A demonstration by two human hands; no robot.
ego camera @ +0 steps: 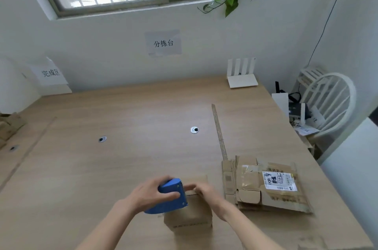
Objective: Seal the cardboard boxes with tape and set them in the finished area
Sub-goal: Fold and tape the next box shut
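A small brown cardboard box [189, 216] stands on the wooden table [122, 118] near its front edge. My left hand [151, 192] grips a blue tape dispenser [168, 197] and holds it on the box's top left edge. My right hand [206, 191] rests on the box top, fingers pressed against the flap right next to the dispenser's mouth. A stack of flattened cardboard boxes [263, 184] with a white shipping label lies to the right of the box.
A finished-area sign [51, 73] leans on the wall at the far left, with cardboard pieces [9, 127] at the left edge. A white router [242, 78] stands at the back, a long ruler [219, 131] lies on the table, and a white chair [329, 102] is at the right.
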